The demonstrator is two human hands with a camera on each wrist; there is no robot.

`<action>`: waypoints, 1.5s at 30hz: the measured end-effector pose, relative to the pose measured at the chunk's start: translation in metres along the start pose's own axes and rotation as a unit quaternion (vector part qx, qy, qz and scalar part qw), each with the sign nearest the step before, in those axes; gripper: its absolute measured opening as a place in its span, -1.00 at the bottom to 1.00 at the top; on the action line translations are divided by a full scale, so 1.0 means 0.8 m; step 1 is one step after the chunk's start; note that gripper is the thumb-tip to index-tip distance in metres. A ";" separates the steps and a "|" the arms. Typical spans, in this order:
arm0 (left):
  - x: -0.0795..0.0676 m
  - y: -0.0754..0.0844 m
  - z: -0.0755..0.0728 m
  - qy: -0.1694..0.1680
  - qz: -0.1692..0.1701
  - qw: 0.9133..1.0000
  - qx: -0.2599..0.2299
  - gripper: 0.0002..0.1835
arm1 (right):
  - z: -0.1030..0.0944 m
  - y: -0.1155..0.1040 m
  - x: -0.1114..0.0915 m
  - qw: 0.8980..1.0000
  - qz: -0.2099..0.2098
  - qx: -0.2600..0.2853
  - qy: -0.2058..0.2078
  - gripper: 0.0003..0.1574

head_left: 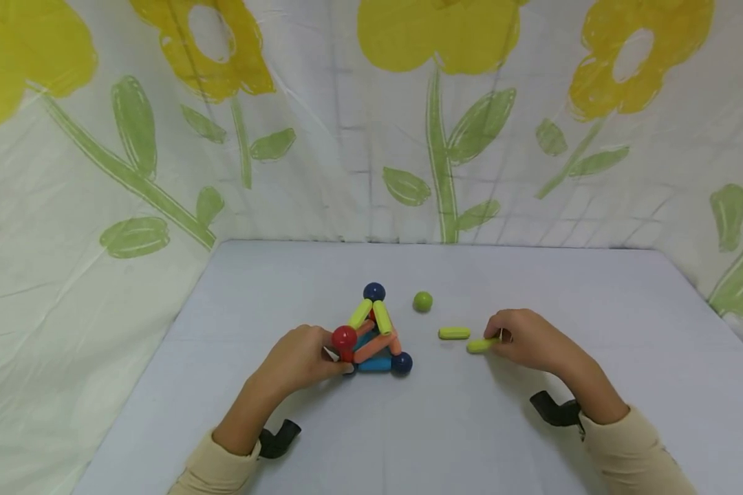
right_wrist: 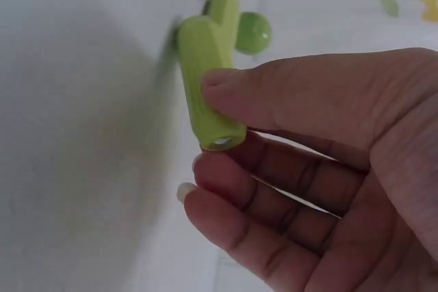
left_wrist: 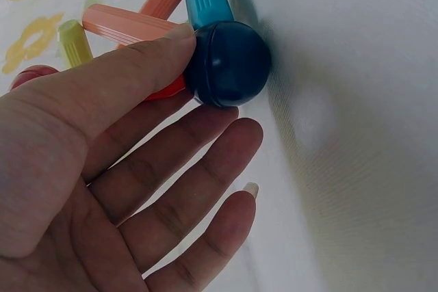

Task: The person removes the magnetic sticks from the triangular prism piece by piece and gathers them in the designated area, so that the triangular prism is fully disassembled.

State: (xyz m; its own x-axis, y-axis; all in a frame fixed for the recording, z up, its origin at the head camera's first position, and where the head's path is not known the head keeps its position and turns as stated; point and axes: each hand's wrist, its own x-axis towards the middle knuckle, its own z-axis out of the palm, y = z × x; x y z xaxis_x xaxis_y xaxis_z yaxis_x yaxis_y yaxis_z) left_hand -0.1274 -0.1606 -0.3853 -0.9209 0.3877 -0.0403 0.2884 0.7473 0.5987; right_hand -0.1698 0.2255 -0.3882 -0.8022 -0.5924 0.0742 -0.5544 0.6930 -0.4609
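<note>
A built frame of magnetic rods and balls stands on the white table. It has a dark blue ball [head_left: 374, 293] at the far end, a red ball [head_left: 344, 337] raised at the near left, and blue rods [head_left: 374, 364] low down. My left hand [head_left: 297, 354] grips its near left corner; in the left wrist view the thumb lies against a dark blue ball [left_wrist: 233, 63] and a red rod shows behind. Between thumb and fingers, my right hand [head_left: 529, 337] pinches a yellow-green magnetic rod [right_wrist: 202, 80], its metal end facing the wrist camera.
A second yellow-green rod [head_left: 454, 333] lies just left of the pinched one. Farther back is a green ball [head_left: 423, 301], right of the frame. A white cloth [head_left: 322, 137] painted with yellow flowers hangs behind the table [head_left: 582, 289] and along its sides.
</note>
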 end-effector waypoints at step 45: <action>0.001 0.000 0.002 0.000 -0.016 1.000 0.002 -0.79 | 0.031 -0.089 0.058 0.992 -0.064 0.006 0.111 -0.89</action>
State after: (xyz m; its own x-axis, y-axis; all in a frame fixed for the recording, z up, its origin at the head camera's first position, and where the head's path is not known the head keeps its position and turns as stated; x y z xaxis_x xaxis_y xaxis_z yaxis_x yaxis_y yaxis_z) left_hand -0.1275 -0.1596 -0.3869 -0.9300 0.3628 -0.0595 0.2594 0.7622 0.5931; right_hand -0.1617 0.1385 -0.3741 -0.7556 -0.5689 0.3247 -0.6527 0.6121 -0.4465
